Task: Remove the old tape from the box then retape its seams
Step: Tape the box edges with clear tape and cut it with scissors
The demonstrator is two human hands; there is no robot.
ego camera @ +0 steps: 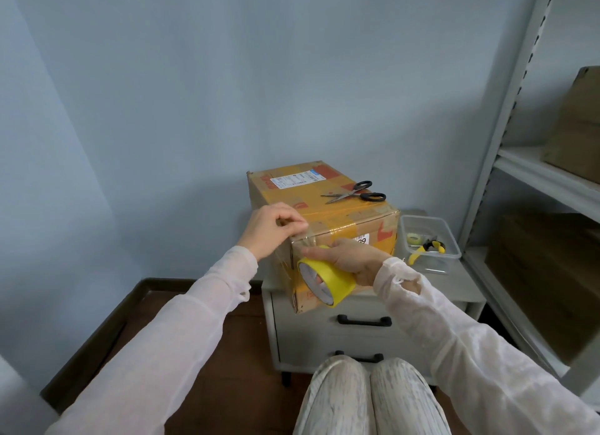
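Note:
A brown cardboard box (328,204) with old yellowish tape and a shipping label lies on a grey nightstand (422,292). My right hand (354,261) grips a yellow tape roll (324,277) against the box's near face. A strip of clear tape runs from the roll up to the box's near top-left corner. There my left hand (272,228) pinches the tape's free end at the box edge. Black-handled scissors (358,193) rest on top of the box.
A clear plastic tub (451,240) to the right of the box holds a small tape roll (414,239) and a yellow-handled tool (425,248). A metal shelf rack (519,175) with cardboard boxes stands at the right. My knees are below the drawers.

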